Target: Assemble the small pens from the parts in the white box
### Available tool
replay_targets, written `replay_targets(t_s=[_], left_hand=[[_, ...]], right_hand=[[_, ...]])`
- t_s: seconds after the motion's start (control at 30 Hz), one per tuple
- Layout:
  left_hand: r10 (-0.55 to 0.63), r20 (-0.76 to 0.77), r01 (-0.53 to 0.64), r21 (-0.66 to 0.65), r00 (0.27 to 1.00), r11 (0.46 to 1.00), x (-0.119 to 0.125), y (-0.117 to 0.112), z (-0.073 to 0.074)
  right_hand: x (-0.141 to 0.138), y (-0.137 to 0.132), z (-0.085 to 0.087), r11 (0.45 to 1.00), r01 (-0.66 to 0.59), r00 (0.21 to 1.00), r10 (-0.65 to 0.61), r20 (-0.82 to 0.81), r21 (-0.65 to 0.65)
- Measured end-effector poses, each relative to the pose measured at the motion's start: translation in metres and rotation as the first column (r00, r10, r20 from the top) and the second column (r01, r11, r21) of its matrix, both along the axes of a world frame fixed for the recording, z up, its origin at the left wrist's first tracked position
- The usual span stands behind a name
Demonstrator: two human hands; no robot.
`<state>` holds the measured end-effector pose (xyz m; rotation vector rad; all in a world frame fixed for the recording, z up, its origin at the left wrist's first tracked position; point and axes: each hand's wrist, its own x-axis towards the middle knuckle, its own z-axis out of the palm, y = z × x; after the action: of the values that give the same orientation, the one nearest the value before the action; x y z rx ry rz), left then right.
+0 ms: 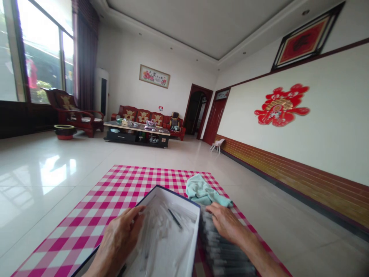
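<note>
A white box (197, 235) with a dark blue rim lies open in front of me. Inside are several clear plastic, tube-like pieces (157, 227), blurred, and one dark slim stick, perhaps a pen (174, 218). Across the box's left rim hangs my left hand (119, 232), thumb and forefinger loosely curved over the inside with nothing visible between them. My right hand (226, 223) is at the far end of a pile of dark, pen-like sticks with clear ends (220, 252), right of the box. Its fingertips are slightly apart; motion blurs the pile, so contact is unclear.
A pink-and-white checked cloth (100, 196) lies under everything. Beyond the right hand is a crumpled mint-green cloth (201, 190). Farther off stand a low coffee table (137, 134), a wooden sofa (144, 113), an armchair (75, 111) and a small chair (217, 145).
</note>
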<state>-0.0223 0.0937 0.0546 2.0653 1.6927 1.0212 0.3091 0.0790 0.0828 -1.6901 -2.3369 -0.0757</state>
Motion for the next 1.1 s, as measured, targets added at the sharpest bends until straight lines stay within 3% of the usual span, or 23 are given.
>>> replay_targets(t_s=[0.13, 0.27, 0.4, 0.5, 0.7, 0.87, 1.0, 1.1], left_hand=[[0.041, -0.048, -0.044, -0.054, 0.998, 0.998, 0.0, -0.002, 0.002], [0.017, -0.09, -0.026, -0.104, 0.996, 0.994, 0.0, -0.001, 0.001], [0.031, -0.073, -0.037, -0.083, 0.997, 0.996, -0.001, -0.001, 0.001], [0.05, -0.059, -0.055, -0.071, 0.997, 0.996, -0.001, -0.003, 0.004], [-0.002, -0.021, 0.001, -0.058, 1.0, 0.998, 0.001, -0.008, 0.01], [-0.051, 0.003, 0.051, -0.038, 0.999, 0.998, 0.003, -0.006, 0.004], [-0.055, -0.017, 0.055, -0.018, 0.998, 0.998, 0.002, -0.003, -0.001], [-0.163, -0.095, 0.169, 0.057, 0.982, 0.984, 0.002, -0.005, -0.001]], right_hand=[[-0.034, 0.012, -0.001, 0.998, -0.067, 0.998, 0.067, -0.011, -0.01], [-0.076, 0.039, -0.021, 0.989, -0.076, 0.996, 0.081, 0.034, -0.125], [-0.107, 0.066, -0.044, 0.984, 0.033, 0.996, -0.016, 0.091, -0.178], [-0.12, 0.074, -0.052, 0.97, 0.141, 0.983, -0.114, 0.142, -0.196], [-0.132, 0.06, -0.053, 0.962, 0.197, 0.969, -0.162, 0.187, -0.188], [-0.138, 0.046, -0.055, 0.963, 0.192, 0.971, -0.159, 0.178, -0.188], [-0.139, 0.036, -0.05, 0.968, 0.074, 0.995, -0.056, 0.083, -0.238], [-0.138, 0.028, -0.04, 0.971, -0.054, 0.998, 0.05, -0.024, -0.231]])
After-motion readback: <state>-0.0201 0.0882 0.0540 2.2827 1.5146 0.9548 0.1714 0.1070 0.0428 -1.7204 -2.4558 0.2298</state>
